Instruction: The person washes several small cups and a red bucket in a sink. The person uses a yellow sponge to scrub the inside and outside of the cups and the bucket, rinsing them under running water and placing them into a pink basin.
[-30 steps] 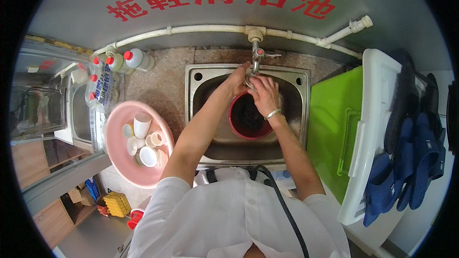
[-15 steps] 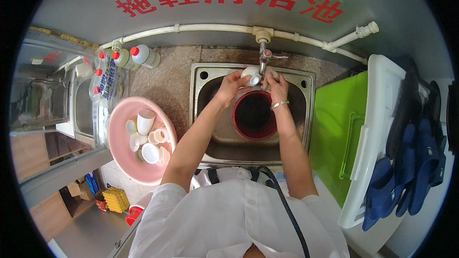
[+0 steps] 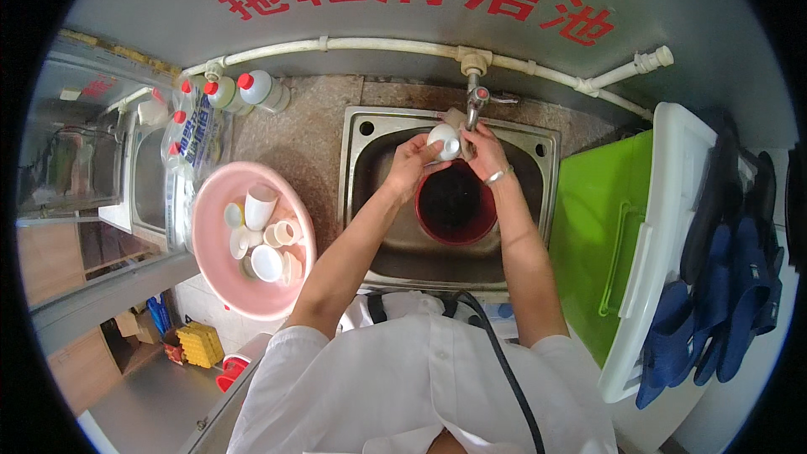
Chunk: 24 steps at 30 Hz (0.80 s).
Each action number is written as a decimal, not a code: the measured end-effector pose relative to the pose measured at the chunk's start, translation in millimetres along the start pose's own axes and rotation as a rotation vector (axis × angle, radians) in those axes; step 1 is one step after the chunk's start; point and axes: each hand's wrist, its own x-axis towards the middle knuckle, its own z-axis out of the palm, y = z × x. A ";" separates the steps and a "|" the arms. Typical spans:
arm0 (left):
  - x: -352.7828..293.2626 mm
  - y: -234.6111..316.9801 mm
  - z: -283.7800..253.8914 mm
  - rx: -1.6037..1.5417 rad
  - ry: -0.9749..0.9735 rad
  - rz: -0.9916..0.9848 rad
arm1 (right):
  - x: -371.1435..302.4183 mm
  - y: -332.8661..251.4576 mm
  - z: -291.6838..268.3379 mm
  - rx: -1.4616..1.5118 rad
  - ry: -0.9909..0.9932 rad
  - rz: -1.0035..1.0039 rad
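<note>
Under the tap (image 3: 477,99), my left hand (image 3: 412,161) grips a small white cup (image 3: 445,141) with its base turned up. Close against the cup's other side is my right hand (image 3: 486,155), fingers curled, a bracelet at the wrist. A beige cloth-like piece (image 3: 455,118) shows behind the cup by the right fingers; its exact kind is unclear. Below both hands, a dark red bucket (image 3: 458,240) with a dark inside stands in the steel sink (image 3: 403,118). To the left, a pink basin (image 3: 207,235) holds several white cups (image 3: 267,263) and small dishes.
Capped bottles (image 3: 267,91) stand at the back left. A white pipe (image 3: 378,45) runs along the wall. On the right are a green bin (image 3: 593,235) with a white edge and dark blue slippers (image 3: 719,303). Yellow trays (image 3: 200,345) lie at lower left.
The white cup has turned so its base faces up more, and the right hand has shifted slightly lower beside it. The whole view has shifted a little.
</note>
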 end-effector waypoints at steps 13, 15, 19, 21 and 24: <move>22.9 2.2 13.3 -0.507 -0.049 -0.107 | -32.3 23.7 7.0 0.394 0.259 -0.182; 27.0 -13.1 12.6 -0.534 0.010 -0.144 | -34.6 28.0 12.1 0.268 0.340 -0.313; 24.5 -16.9 22.0 -0.318 -0.041 -0.158 | -15.4 23.6 -2.6 0.031 0.520 -0.328; 20.5 1.5 25.4 0.000 0.064 -0.172 | -17.7 9.8 -13.3 0.035 0.441 -0.181; 20.3 35.3 28.8 0.084 -0.037 -0.301 | -22.5 -11.3 -10.3 -0.141 0.333 -0.170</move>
